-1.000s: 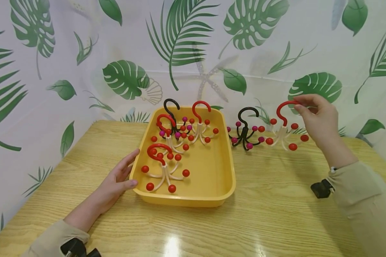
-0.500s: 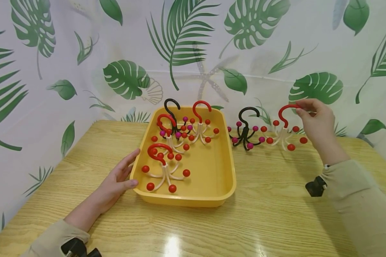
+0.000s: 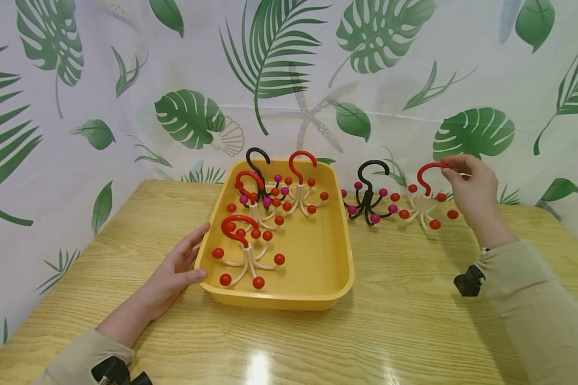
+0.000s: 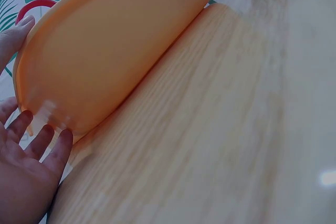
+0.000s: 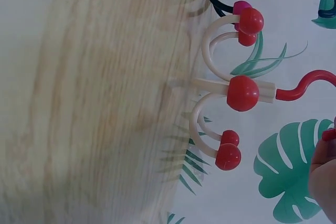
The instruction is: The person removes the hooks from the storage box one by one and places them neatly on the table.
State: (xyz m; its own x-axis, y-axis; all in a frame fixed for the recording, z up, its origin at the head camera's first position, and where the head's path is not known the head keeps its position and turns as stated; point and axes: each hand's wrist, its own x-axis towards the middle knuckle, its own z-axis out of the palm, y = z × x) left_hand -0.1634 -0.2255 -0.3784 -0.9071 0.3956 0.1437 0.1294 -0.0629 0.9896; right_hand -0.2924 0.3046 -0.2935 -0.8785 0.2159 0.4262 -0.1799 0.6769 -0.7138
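Observation:
In the head view, my right hand pinches the end of a red hook on a cream claw-shaped hanger with red ball tips. The hanger is upright, its lower end close over the table. In the right wrist view, its curved cream arms and red balls show near the table surface. Beside it stands a black claw-shaped hanger with magenta balls. My left hand rests at the left side of a yellow tray, thumb at the rim and relaxed fingers against the outer wall.
Inside the tray are three red-hooked cream hangers, one in front, and a black hanger at the back left. The wooden table meets a leaf-printed backdrop close behind the tray.
My right hand has lowered the red-hooked hanger toward the table and shifted slightly left. The left hand and the tray hold still.

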